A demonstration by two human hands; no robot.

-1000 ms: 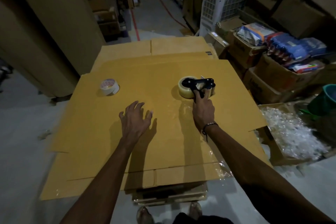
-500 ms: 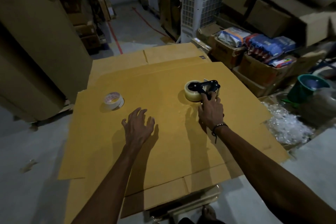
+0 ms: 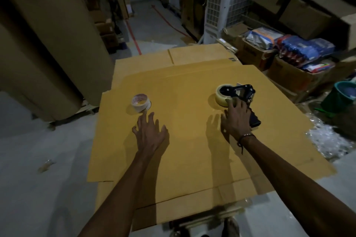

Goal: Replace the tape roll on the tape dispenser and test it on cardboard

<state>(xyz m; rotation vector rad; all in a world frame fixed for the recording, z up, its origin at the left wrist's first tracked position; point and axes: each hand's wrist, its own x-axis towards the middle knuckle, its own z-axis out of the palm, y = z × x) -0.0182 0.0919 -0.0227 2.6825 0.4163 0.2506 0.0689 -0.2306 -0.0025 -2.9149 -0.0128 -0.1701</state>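
A dim storeroom is surrounding a tabletop (image 3: 192,159) covered with flat cardboard sheets (image 3: 185,90). Two hands are showing. The left hand (image 3: 149,134) is hovering with spread fingers and an empty grip, just before one loose tape roll (image 3: 140,102). The right hand (image 3: 238,119) is lying over the handle of one tape dispenser (image 3: 238,94); the handle is mostly hidden, so I cannot tell how tight this grip is. A second, clear tape roll (image 3: 222,98) is sitting in the dispenser. Farther back, boxes (image 3: 289,75) and a white cooler (image 3: 227,0) are standing, hard to see.
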